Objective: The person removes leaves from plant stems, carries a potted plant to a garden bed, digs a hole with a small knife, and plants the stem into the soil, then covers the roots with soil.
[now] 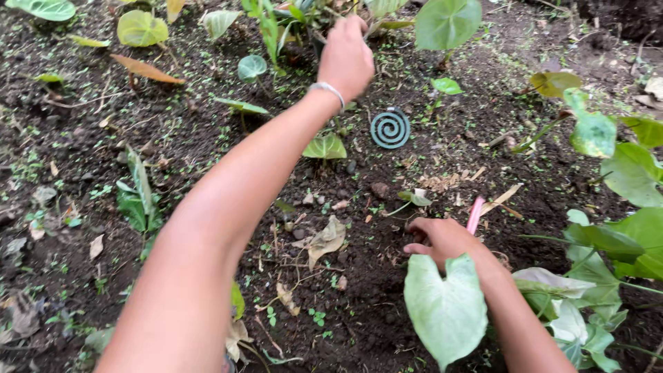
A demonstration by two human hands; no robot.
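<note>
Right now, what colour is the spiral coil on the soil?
The spiral coil is dark green, clearest in the head view.

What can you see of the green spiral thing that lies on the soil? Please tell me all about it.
The spiral coil is a flat, round disc wound in several rings from the rim to the centre, dull blue-green, looking hard and matte. It seems whole and lies flat on the dark soil, among tiny green sprouts. It sits below and to the right of the left hand, apart from it, and well above the right hand. Nothing touches it but the ground. No smoke or glow shows.
</note>
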